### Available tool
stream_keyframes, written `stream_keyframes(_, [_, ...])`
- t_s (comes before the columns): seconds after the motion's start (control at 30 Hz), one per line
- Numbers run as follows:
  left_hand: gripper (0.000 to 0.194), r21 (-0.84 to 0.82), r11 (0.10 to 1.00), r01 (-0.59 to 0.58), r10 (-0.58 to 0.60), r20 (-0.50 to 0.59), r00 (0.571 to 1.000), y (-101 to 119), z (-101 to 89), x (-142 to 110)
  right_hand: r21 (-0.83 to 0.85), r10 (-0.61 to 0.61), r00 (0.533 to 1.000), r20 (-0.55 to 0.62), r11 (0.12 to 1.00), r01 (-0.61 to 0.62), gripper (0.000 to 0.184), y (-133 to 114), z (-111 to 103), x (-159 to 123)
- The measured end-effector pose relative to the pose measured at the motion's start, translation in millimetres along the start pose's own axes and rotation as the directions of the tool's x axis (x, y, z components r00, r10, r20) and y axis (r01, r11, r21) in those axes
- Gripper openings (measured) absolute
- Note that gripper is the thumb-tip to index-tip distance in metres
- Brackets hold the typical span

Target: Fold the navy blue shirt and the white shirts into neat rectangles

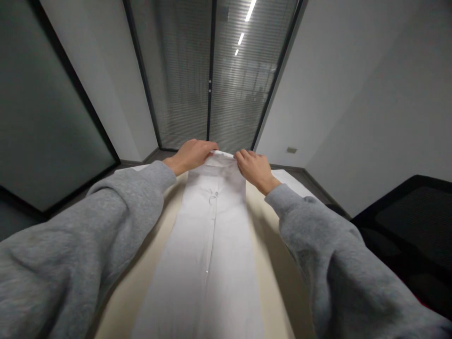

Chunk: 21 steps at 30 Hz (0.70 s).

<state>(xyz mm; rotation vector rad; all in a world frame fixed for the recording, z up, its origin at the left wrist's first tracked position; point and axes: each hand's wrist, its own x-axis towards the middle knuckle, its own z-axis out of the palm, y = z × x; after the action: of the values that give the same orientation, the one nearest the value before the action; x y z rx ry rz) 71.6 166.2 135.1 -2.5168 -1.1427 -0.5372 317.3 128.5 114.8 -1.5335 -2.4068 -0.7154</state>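
Note:
A long white fabric piece (222,263), perhaps a garment, lies stretched lengthwise over a cream-coloured table (155,268). A thin cord or slit with a small loop (212,199) runs down its middle. At its far end, my left hand (192,154) grips the left corner, fingers bent over the edge. My right hand (254,168) holds the opposite corner, its fingers closed on the cloth. Between the two hands the far edge looks slightly raised and crumpled. Both thumbs are mostly hidden, and the near end of the fabric runs out of view.
White surfaces (287,180) show beyond the cream table at its far side. A black mesh chair (413,226) stands at the right. Behind are a glass partition with blinds (236,94), white walls and a wall socket (291,150). A dark-framed glass panel (42,117) is at left.

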Motion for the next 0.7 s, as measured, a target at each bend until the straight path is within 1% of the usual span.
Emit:
stream_keyframes(0.07, [0.026, 0.048, 0.998, -0.051, 0.053, -0.03, 0.998, 8, -19.5, -17, -0.116, -0.086, 0.991, -0.098, 0.99, 0.075, 0.03, -5, -15, -18])
stream_keyframes(0.13, [0.024, 0.096, 0.986, -0.135, 0.14, -0.052, 0.989, 21, -42.6, -44, -0.169, -0.202, 0.96, -0.192, 0.971, 0.17, 0.027, -13, -36, -48])
stream_keyframes(0.2, [0.025, 0.13, 0.962, -0.24, 0.249, -0.056, 0.967, 42, -66.1, -82, -0.184, -0.333, 0.901, -0.279, 0.939, 0.291, 0.023, -28, -60, -88])
stream_keyframes(0.27, [0.027, 0.142, 0.927, -0.346, 0.357, -0.056, 0.932, 71, -85.7, -127, -0.149, -0.429, 0.836, -0.341, 0.903, 0.403, 0.021, -49, -83, -133])
stream_keyframes(0.3, [0.028, 0.143, 0.913, -0.381, 0.393, -0.072, 0.917, 87, -92.6, -150, -0.103, -0.451, 0.82, -0.352, 0.89, 0.444, 0.021, -61, -92, -157])
stream_keyframes(0.33, [0.029, 0.135, 0.905, -0.404, 0.418, -0.089, 0.904, 103, -97.1, -173, -0.043, -0.457, 0.818, -0.35, 0.88, 0.473, 0.02, -73, -100, -179])
stream_keyframes(0.4, [0.032, 0.085, 0.906, -0.416, 0.424, -0.142, 0.895, 136, -98.9, -217, 0.079, -0.46, 0.824, -0.33, 0.857, 0.51, 0.025, -98, -109, -220])
stream_keyframes(0.43, [0.035, 0.046, 0.917, -0.397, 0.399, -0.166, 0.902, 151, -96.6, -236, 0.129, -0.454, 0.834, -0.314, 0.85, 0.511, 0.029, -108, -109, -238])
stream_keyframes(0.5, [0.042, -0.019, 0.939, -0.343, 0.334, -0.182, 0.925, 176, -88.0, -269, 0.174, -0.439, 0.849, -0.295, 0.849, 0.499, 0.032, -126, -106, -267])
stream_keyframes(0.6, [0.046, -0.063, 0.962, -0.264, 0.248, -0.198, 0.948, 198, -72.1, -303, 0.171, -0.418, 0.853, -0.312, 0.858, 0.483, 0.026, -144, -92, -295])
stream_keyframes(0.7, [0.046, -0.078, 0.972, -0.22, 0.202, -0.189, 0.961, 206, -58.7, -321, 0.17, -0.419, 0.851, -0.318, 0.858, 0.485, 0.017, -154, -78, -307])
